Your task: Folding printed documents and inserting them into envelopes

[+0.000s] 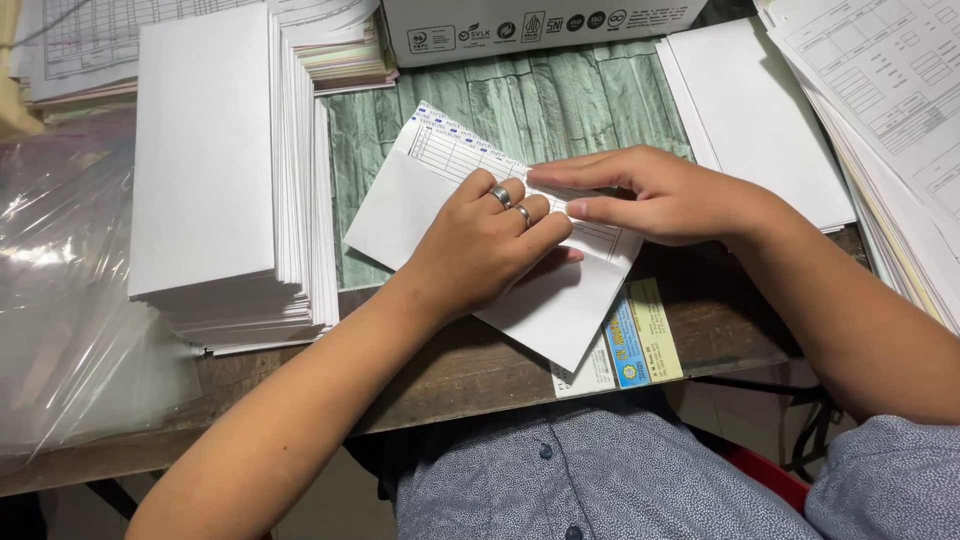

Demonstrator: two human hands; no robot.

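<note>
A white envelope (400, 205) lies at an angle on the wooden desk, with a folded printed form (450, 150) partly inside its open end. My left hand (490, 245), wearing two rings, presses down on the envelope's middle with fingers curled. Just to its right, my right hand (645, 195) rests flat on the form's edge, fingertips pointing left and touching the left hand's knuckles.
A tall stack of white envelopes (225, 170) stands to the left, beside clear plastic bags (70, 290). A cardboard box (530, 25) sits at the back, white sheets (755, 110) and printed forms (890, 100) to the right. A yellow-blue card (640, 345) hangs at the desk edge.
</note>
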